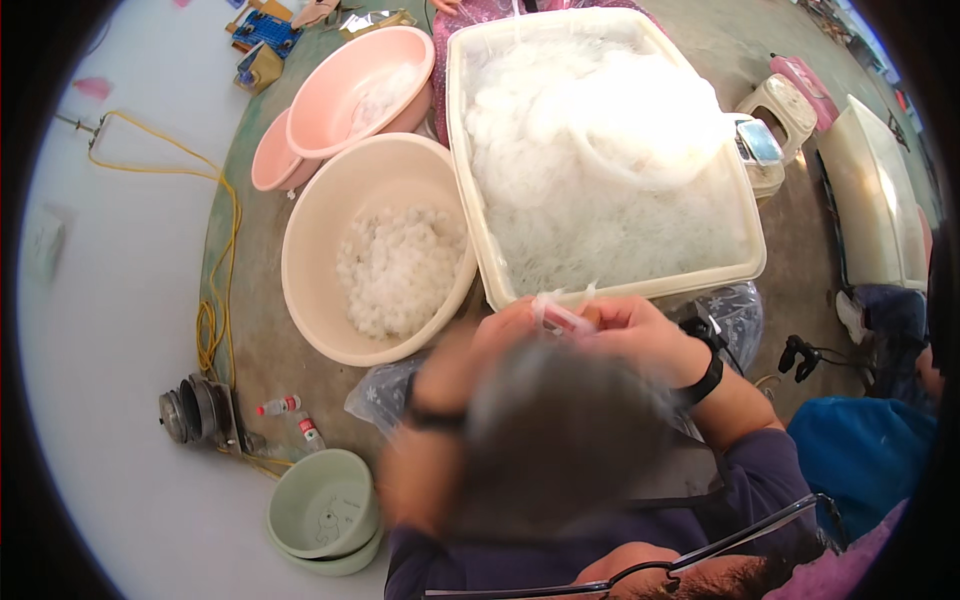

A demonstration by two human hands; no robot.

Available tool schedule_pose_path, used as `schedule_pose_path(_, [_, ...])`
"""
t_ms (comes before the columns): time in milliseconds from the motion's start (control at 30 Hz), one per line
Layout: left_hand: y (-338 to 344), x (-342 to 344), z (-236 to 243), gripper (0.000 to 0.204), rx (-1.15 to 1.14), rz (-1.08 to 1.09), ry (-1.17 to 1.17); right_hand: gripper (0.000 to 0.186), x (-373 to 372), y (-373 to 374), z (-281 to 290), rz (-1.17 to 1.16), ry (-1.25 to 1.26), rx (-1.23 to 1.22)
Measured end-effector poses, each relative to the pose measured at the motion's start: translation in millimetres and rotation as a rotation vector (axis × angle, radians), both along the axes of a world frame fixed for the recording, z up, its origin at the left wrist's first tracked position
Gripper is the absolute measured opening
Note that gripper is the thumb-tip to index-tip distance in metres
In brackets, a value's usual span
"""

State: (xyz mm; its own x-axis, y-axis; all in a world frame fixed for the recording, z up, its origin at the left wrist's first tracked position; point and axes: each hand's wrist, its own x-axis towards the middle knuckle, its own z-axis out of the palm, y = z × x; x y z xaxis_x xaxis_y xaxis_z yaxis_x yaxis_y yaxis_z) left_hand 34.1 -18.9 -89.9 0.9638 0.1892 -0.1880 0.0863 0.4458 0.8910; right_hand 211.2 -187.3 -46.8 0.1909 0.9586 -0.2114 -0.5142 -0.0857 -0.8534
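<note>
Where both hands meet just below the near rim of the rectangular tub, a small pale bundle is pinched between them. Left hand: blurred, fingers closed on the bundle. Right hand: closed on its other end, black band at the wrist. Tub: cream plastic, heaped with white fibre. Round cream basin, to the left: white clumps inside. Pink basins beyond. Green bowls, near left.
</note>
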Motion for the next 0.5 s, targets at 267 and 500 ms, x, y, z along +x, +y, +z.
schedule_pose_path(267, [43.3, 51.6, 45.7, 0.052, -0.334, 0.306, -0.194, 0.015, 213.6, -57.4, 36.0, -0.436, -0.392, -0.154])
schedule_pose_path(500, [5.5, 63.0, 53.6, 0.054, -0.347, 0.341, -0.212, 0.029, 292.7, -27.8, 184.6, -0.786, -0.694, -0.14])
